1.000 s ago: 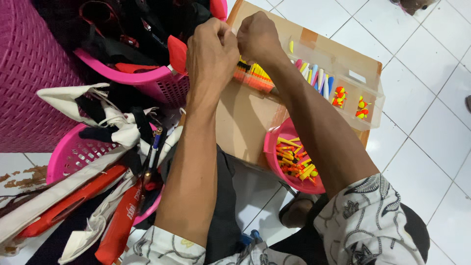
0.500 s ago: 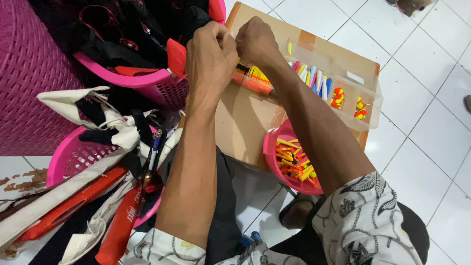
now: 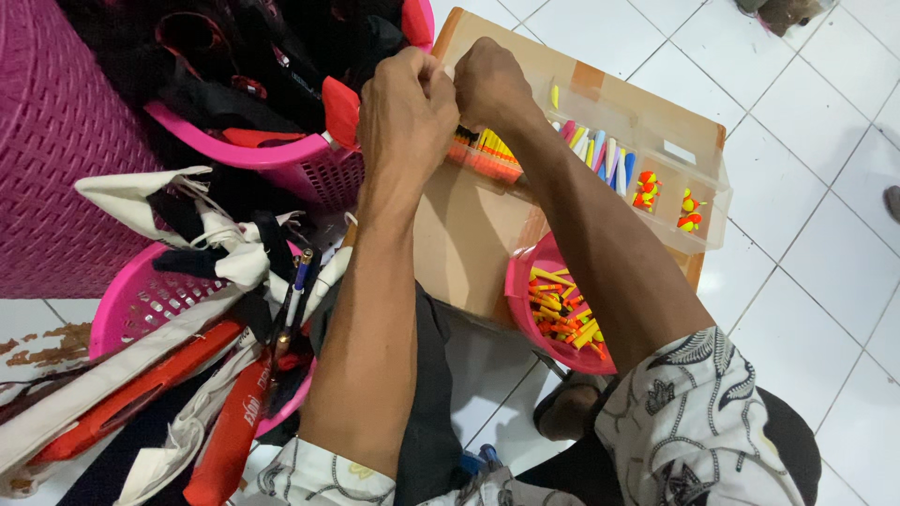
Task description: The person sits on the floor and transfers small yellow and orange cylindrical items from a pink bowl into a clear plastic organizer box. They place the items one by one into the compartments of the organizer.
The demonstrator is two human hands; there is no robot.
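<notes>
Head view, looking down over both forearms. The left hand (image 3: 405,112) and the right hand (image 3: 489,86) meet knuckle to knuckle above the near edge of a clear plastic compartment box (image 3: 656,131), which rests on a brown cardboard box (image 3: 469,234). Both hands are curled tight, thumbs and forefingers pinched together at the point where they touch; whatever small piece they pinch is hidden behind the knuckles, so what they grip cannot be told. Directly beneath the hands lies a row of orange and yellow sticks (image 3: 487,155) in the box's nearest compartment. Further along the same box, separate compartments hold pastel sticks (image 3: 600,150) in white, pink and blue, then small red-and-yellow floats (image 3: 645,190), and a last pair of similar floats (image 3: 689,214) near the far end.

A small pink bowl (image 3: 525,309) sits against the cardboard box below the right forearm, filled with loose yellow, orange and red sticks. To the left, a pink mesh basket (image 3: 309,173) carries dark fabric and a red piece; a second pink basket (image 3: 141,305) lower down is heaped with cream, black and red cloth pouches, with a pen (image 3: 295,286) lying across them. A tall magenta woven basket (image 3: 56,141) fills the left edge. The floor is white tile (image 3: 825,309). The right sleeve (image 3: 694,422) is patterned black on white.
</notes>
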